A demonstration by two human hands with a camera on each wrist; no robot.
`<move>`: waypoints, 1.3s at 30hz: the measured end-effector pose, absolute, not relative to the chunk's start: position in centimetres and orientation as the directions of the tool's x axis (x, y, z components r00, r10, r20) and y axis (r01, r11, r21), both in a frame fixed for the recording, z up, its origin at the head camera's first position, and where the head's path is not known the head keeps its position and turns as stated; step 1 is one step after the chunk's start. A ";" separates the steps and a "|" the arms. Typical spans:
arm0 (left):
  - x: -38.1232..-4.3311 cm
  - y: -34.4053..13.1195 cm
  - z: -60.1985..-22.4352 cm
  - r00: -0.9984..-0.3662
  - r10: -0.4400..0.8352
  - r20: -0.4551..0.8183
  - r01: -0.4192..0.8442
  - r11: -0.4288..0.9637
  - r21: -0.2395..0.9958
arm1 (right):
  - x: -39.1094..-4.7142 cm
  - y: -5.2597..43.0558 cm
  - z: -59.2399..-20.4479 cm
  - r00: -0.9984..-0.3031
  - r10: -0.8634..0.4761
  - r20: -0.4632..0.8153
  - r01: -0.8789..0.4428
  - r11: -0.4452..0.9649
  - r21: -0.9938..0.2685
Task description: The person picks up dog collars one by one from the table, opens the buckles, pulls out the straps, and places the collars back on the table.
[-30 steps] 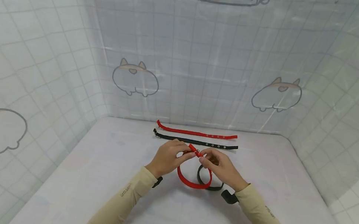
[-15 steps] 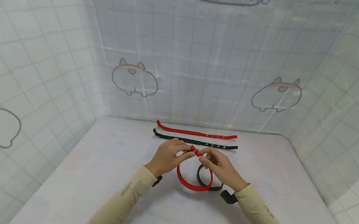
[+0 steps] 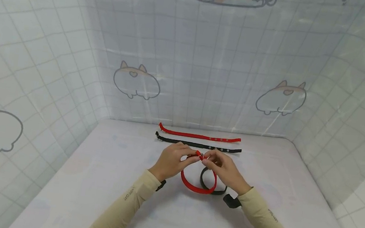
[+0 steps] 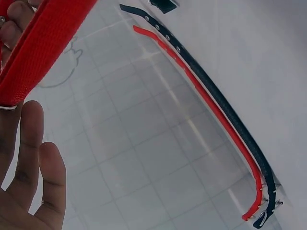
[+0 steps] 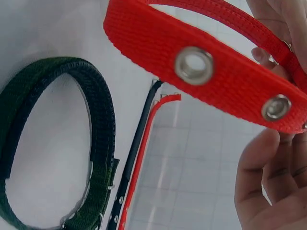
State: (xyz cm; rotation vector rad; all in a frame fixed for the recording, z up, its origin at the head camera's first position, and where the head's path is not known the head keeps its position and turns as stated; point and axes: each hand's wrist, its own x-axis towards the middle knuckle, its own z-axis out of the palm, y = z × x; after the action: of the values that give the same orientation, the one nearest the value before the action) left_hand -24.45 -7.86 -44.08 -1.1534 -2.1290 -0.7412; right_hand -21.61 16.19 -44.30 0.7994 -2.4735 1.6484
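A red collar (image 3: 194, 188), bent into a loop, is held between both hands above the table. My left hand (image 3: 171, 161) pinches it near its end and metal buckle, in the head view. From the other side my right hand (image 3: 225, 169) pinches the band by the buckle. Metal-ringed holes show along the red band (image 5: 235, 88) in the right wrist view. Fingers partly hide the buckle, so how the strap runs through it is unclear. Behind the red loop and near my right hand, a dark green collar (image 5: 101, 120) stands on the table, also closed into a loop.
Toward the back of the table (image 3: 121, 167), a straight red collar (image 3: 187, 134) and a straight black collar (image 3: 182, 142) lie side by side. Buckles are at their left ends, holes toward the right. Patterned sheeting (image 3: 210, 56) walls the back and sides.
The red strap end by my left fingertips has shifted slightly right and down, so less of it sticks up. Both hands stay nearly in place; the loop has moved slightly.
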 end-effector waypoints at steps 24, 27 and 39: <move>-24.2 -8.1 -44.3 -0.487 0.517 0.703 0.834 0.514 0.200 | -19.5 16.2 -42.0 -0.854 -0.402 0.329 -0.462 0.297 -0.836; -24.0 -8.3 -44.1 -0.487 0.511 0.708 0.831 0.520 0.197 | -20.6 16.7 -43.5 -0.850 -0.408 0.333 -0.469 0.299 -0.831; -23.7 -9.0 -44.4 -0.502 0.477 0.722 0.808 0.555 0.196 | -21.4 17.3 -45.3 -0.846 -0.402 0.349 -0.489 0.329 -0.808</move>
State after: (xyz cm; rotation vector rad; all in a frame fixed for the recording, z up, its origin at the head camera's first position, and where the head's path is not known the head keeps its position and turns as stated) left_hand -23.69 -9.03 -44.36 -1.0277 -2.1763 -0.7016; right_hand -21.41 17.33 -45.32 0.8372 -2.4896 1.5621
